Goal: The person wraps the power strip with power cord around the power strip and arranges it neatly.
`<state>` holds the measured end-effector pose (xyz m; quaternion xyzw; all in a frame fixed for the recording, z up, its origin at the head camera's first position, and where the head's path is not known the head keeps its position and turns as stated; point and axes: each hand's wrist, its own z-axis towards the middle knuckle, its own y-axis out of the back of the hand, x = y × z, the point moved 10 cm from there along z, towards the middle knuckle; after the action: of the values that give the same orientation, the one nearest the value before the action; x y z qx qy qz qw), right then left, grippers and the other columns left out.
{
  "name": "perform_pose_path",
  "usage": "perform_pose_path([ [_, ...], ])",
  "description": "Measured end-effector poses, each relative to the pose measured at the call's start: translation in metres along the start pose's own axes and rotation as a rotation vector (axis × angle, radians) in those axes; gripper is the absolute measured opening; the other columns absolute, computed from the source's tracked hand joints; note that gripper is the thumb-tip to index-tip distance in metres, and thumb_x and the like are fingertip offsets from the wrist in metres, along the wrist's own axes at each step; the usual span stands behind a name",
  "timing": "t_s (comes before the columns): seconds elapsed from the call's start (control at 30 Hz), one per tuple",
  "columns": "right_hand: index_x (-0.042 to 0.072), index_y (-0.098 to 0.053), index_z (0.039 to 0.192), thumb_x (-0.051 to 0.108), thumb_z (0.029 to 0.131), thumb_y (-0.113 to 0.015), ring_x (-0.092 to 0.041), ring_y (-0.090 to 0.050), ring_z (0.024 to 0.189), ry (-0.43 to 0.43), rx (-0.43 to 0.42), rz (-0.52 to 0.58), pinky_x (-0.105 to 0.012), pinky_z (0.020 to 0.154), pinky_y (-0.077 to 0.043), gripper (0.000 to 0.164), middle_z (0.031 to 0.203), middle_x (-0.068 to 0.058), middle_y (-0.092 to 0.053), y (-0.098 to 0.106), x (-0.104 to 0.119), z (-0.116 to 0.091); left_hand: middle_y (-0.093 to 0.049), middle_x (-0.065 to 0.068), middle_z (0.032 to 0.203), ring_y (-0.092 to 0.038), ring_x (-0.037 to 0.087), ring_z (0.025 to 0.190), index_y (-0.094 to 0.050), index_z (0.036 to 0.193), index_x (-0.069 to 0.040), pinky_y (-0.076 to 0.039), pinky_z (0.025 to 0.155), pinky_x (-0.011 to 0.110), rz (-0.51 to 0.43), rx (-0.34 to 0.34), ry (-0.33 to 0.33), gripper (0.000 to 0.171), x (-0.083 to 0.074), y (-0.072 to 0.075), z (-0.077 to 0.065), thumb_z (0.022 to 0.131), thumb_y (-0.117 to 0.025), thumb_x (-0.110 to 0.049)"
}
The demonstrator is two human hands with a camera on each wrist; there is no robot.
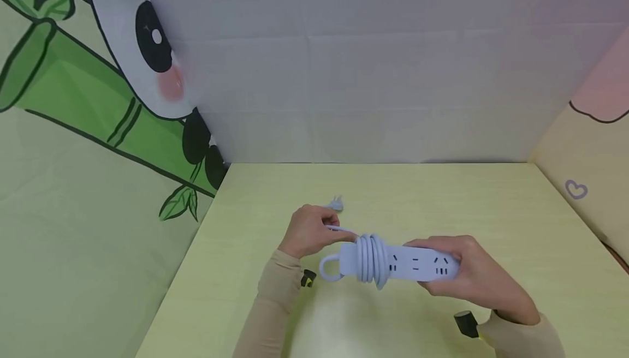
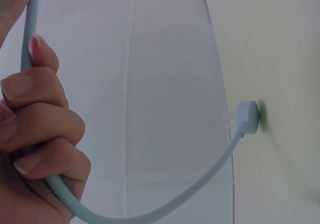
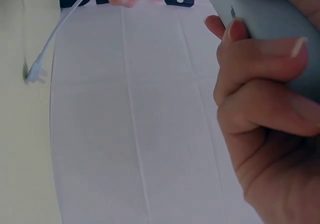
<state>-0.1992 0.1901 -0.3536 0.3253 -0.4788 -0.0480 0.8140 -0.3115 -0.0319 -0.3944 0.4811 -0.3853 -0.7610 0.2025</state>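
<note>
A white power strip (image 1: 414,263) is held above the table, its sockets facing up toward the head camera. My right hand (image 1: 469,268) grips its right end, fingers wrapped round the body in the right wrist view. Several turns of white cord (image 1: 372,260) are wound round the strip's left part, and a loop of cord sticks out past that end. My left hand (image 1: 312,231) holds the free length of cord just left of the coil, fingers curled round it in the left wrist view. From there the cord runs to the plug (image 2: 247,117), which rests on the table with its prongs showing.
The pale yellow table (image 1: 491,200) meets a plain grey-white backdrop (image 1: 368,74) at its far edge. A printed panel with green bamboo (image 1: 83,79) stands along the left side, and another with a small heart (image 1: 576,189) along the right.
</note>
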Motion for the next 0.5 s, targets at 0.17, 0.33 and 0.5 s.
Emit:
perform_pose_path([
  [0.17,0.024,-0.071,0.122,-0.002,0.072,-0.085,-0.008,-0.064,0.086,-0.019,0.028,-0.053,-0.025,0.069,-0.053,0.057,0.107,0.008,-0.073,-0.005,-0.004,0.001,-0.046,-0.012,0.057,-0.042,0.003,0.055,-0.062,0.066,-0.023,-0.036,0.056,0.02,-0.174,0.02,0.029,0.039,-0.004,0.002,-0.002,0.07,-0.09,-0.05],
  [0.33,0.025,-0.071,0.121,-0.004,0.071,-0.084,-0.006,-0.065,0.085,-0.007,0.048,-0.091,-0.025,0.07,-0.054,0.059,0.107,0.01,-0.073,-0.007,-0.008,0.003,-0.057,-0.011,0.064,-0.048,0.004,0.058,-0.066,0.072,-0.023,-0.041,0.058,0.02,-0.227,0.012,0.053,0.031,-0.009,0.005,-0.003,0.075,-0.088,-0.045],
  [0.5,0.026,-0.07,0.121,-0.002,0.073,-0.082,-0.005,-0.065,0.086,-0.03,0.103,-0.129,-0.025,0.071,-0.055,0.057,0.109,0.011,-0.073,-0.014,-0.012,0.006,-0.066,-0.008,0.073,-0.059,0.007,0.065,-0.071,0.079,-0.02,-0.051,0.064,0.023,-0.23,0.008,0.071,0.025,-0.018,0.006,-0.004,0.081,-0.084,-0.041],
])
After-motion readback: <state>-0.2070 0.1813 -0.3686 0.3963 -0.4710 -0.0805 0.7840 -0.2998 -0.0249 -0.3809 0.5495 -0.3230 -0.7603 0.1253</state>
